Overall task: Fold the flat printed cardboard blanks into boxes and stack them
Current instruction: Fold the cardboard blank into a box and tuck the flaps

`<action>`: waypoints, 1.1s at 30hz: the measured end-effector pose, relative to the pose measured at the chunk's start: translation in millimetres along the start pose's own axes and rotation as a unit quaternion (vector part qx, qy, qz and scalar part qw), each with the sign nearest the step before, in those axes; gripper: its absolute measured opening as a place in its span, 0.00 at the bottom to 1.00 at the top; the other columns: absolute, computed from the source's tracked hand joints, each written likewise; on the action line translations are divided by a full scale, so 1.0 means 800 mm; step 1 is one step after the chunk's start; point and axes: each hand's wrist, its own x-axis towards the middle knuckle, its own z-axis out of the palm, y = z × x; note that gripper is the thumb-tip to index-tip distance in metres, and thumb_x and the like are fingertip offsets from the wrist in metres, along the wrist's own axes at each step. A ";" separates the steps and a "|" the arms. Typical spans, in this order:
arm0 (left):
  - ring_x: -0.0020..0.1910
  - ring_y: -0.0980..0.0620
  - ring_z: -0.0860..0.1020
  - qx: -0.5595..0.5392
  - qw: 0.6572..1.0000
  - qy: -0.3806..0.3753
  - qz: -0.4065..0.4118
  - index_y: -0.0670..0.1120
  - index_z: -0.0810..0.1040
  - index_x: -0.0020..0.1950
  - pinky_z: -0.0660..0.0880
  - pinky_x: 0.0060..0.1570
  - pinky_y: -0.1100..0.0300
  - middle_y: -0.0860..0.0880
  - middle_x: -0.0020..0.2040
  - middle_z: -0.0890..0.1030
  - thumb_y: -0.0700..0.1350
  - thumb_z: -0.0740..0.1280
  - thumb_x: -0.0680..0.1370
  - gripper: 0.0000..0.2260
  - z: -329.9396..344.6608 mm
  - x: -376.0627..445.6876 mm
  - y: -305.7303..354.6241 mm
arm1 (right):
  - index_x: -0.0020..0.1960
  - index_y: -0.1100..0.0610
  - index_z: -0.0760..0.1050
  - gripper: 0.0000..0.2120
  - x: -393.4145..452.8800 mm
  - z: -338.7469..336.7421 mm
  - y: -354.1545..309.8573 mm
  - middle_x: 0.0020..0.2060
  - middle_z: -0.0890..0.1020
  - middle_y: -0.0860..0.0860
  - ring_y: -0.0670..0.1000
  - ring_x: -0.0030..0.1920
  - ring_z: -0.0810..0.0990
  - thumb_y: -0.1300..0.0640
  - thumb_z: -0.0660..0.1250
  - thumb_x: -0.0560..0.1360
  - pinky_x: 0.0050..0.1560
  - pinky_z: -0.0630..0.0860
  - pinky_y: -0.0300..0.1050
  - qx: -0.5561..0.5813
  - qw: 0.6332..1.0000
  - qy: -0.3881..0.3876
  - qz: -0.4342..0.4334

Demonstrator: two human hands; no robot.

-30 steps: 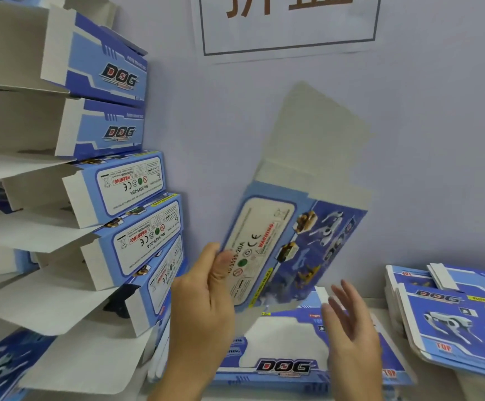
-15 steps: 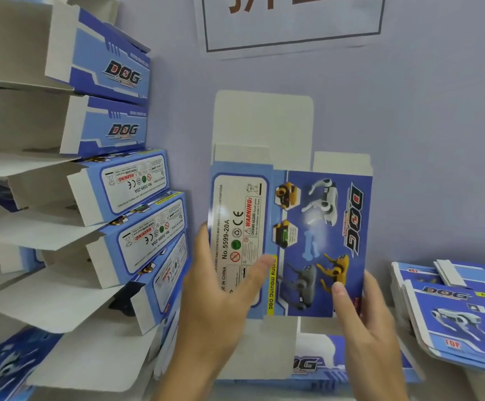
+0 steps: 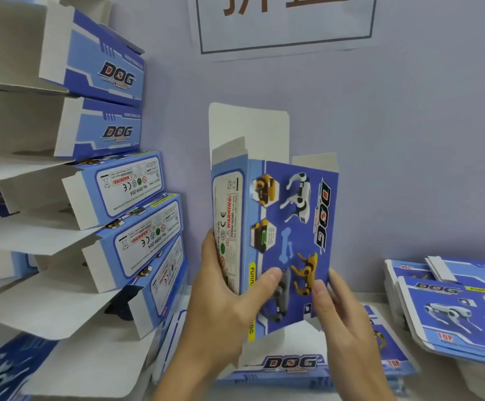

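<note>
I hold a blue printed box blank [image 3: 290,227] upright in front of the wall, partly opened into a sleeve, with its white top flaps standing up. My left hand [image 3: 227,311] grips its lower left corner, thumb across the front panel. My right hand [image 3: 342,319] pinches the lower right edge. A stack of folded boxes [image 3: 125,198] with open white flaps leans at the left. Flat blanks [image 3: 293,364] lie on the table under my hands.
Another pile of flat blanks [image 3: 452,302] sits at the right on the white table [image 3: 380,306]. A paper sign [image 3: 286,24] hangs on the lilac wall behind. More printed cardboard [image 3: 1,369] lies at the bottom left.
The blank was tilted and held by my left hand alone; it now stands upright. My right hand has taken its lower right edge, and the flat blank has begun opening into a sleeve.
</note>
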 end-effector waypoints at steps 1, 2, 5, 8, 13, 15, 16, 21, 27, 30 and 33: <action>0.54 0.58 0.83 -0.009 1.000 -0.013 -0.007 0.55 0.71 0.67 0.79 0.46 0.68 0.58 0.55 0.84 0.49 0.77 0.71 0.28 -0.006 0.001 -0.001 | 0.52 0.38 0.77 0.11 0.000 -0.003 -0.004 0.46 0.84 0.36 0.37 0.48 0.83 0.44 0.63 0.69 0.37 0.78 0.30 0.004 1.000 0.006 0.003; 0.55 0.56 0.83 -0.021 0.999 -0.029 -0.016 0.55 0.72 0.67 0.79 0.48 0.66 0.57 0.56 0.84 0.50 0.77 0.71 0.27 -0.010 0.001 -0.002 | 0.52 0.37 0.77 0.11 0.001 -0.006 -0.008 0.47 0.84 0.37 0.40 0.48 0.84 0.44 0.63 0.70 0.37 0.79 0.32 0.010 1.000 0.008 0.003; 0.58 0.50 0.82 -0.078 0.993 -0.073 -0.056 0.58 0.76 0.65 0.80 0.55 0.53 0.53 0.59 0.83 0.55 0.75 0.67 0.27 -0.016 0.000 -0.007 | 0.63 0.38 0.72 0.20 0.004 -0.020 -0.025 0.56 0.84 0.47 0.51 0.53 0.85 0.44 0.70 0.73 0.41 0.82 0.42 0.074 0.997 -0.024 0.001; 0.56 0.45 0.83 -0.148 0.978 -0.102 -0.108 0.57 0.79 0.63 0.81 0.51 0.50 0.48 0.58 0.84 0.55 0.76 0.64 0.27 -0.012 -0.004 -0.014 | 0.69 0.34 0.68 0.38 0.007 -0.033 -0.039 0.57 0.84 0.47 0.54 0.53 0.85 0.34 0.77 0.62 0.42 0.83 0.48 0.105 0.991 -0.084 0.024; 0.58 0.48 0.82 -0.166 0.976 -0.092 -0.104 0.62 0.79 0.62 0.81 0.53 0.52 0.50 0.60 0.83 0.56 0.77 0.63 0.27 -0.006 -0.003 -0.014 | 0.65 0.26 0.68 0.39 0.007 -0.037 -0.046 0.53 0.85 0.43 0.53 0.50 0.86 0.30 0.78 0.56 0.39 0.83 0.48 0.063 0.995 -0.077 0.030; 0.66 0.52 0.77 -0.106 0.992 -0.051 -0.041 0.63 0.71 0.71 0.73 0.65 0.48 0.56 0.67 0.78 0.65 0.77 0.63 0.37 -0.003 0.002 -0.004 | 0.65 0.25 0.66 0.38 0.005 -0.034 -0.048 0.54 0.85 0.42 0.51 0.51 0.86 0.34 0.79 0.59 0.40 0.83 0.45 0.049 0.994 -0.099 0.024; 0.68 0.55 0.75 -0.088 0.996 -0.015 -0.021 0.63 0.67 0.73 0.71 0.67 0.49 0.58 0.68 0.77 0.69 0.76 0.61 0.42 -0.002 0.004 0.001 | 0.66 0.25 0.65 0.40 0.005 -0.034 -0.048 0.56 0.85 0.45 0.53 0.52 0.86 0.37 0.80 0.59 0.41 0.84 0.47 0.049 0.991 -0.123 0.032; 0.49 0.64 0.83 -0.087 0.987 0.134 0.027 0.62 0.68 0.70 0.79 0.39 0.71 0.62 0.55 0.83 0.59 0.72 0.66 0.32 0.003 0.012 0.006 | 0.64 0.22 0.62 0.39 0.002 -0.033 -0.054 0.58 0.83 0.47 0.53 0.57 0.84 0.47 0.79 0.63 0.46 0.84 0.52 0.017 0.977 -0.193 0.087; 0.54 0.85 0.67 0.027 0.994 0.042 0.093 0.72 0.56 0.67 0.64 0.44 0.86 0.87 0.53 0.67 0.57 0.68 0.72 0.29 0.018 -0.001 0.010 | 0.74 0.30 0.53 0.42 0.000 -0.023 -0.069 0.60 0.77 0.29 0.33 0.60 0.77 0.49 0.71 0.68 0.54 0.76 0.29 -0.052 0.993 -0.065 -0.088; 0.59 0.74 0.74 0.012 0.995 -0.031 0.096 0.65 0.56 0.75 0.72 0.47 0.79 0.76 0.60 0.74 0.53 0.70 0.75 0.33 0.025 -0.004 0.012 | 0.75 0.34 0.56 0.38 0.002 -0.020 -0.079 0.57 0.78 0.27 0.30 0.54 0.79 0.48 0.71 0.72 0.43 0.74 0.23 -0.055 0.986 -0.011 -0.160; 0.64 0.64 0.76 0.003 0.992 -0.059 0.113 0.59 0.54 0.78 0.77 0.56 0.67 0.66 0.66 0.76 0.53 0.69 0.75 0.36 0.020 -0.004 0.016 | 0.73 0.29 0.59 0.38 0.001 -0.020 -0.087 0.57 0.81 0.34 0.37 0.54 0.82 0.44 0.74 0.69 0.42 0.77 0.27 -0.057 0.986 -0.004 -0.157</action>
